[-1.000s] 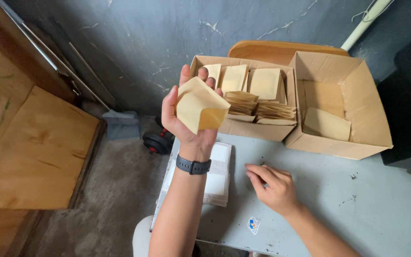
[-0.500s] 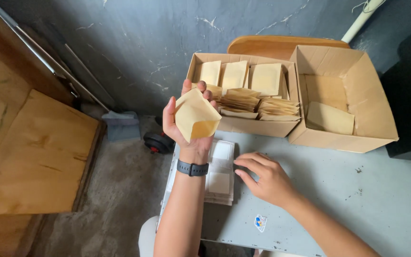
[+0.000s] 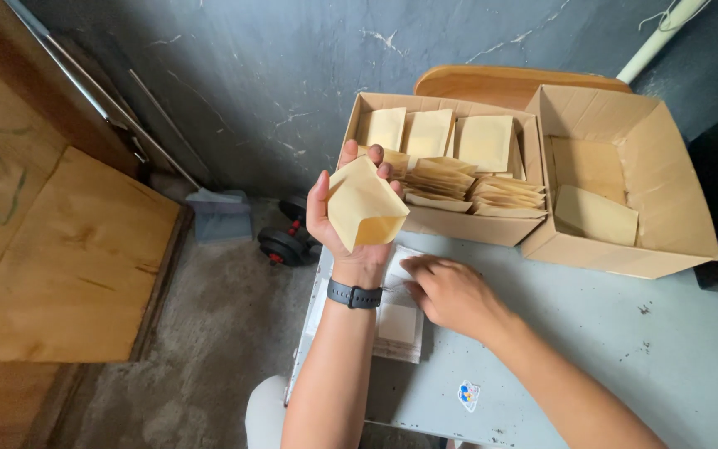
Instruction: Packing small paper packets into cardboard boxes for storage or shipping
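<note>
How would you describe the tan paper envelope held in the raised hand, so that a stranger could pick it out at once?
Start at the grey table and its open cardboard box of tan envelopes. In front of the box's left end, the left hand with a black wristband holds the tan paper envelope. Unlike those stacked in the box, it is alone, aloft, its mouth gaping open.

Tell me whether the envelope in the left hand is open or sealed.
Open: the envelope in the left hand gapes at its lower right edge.
</note>
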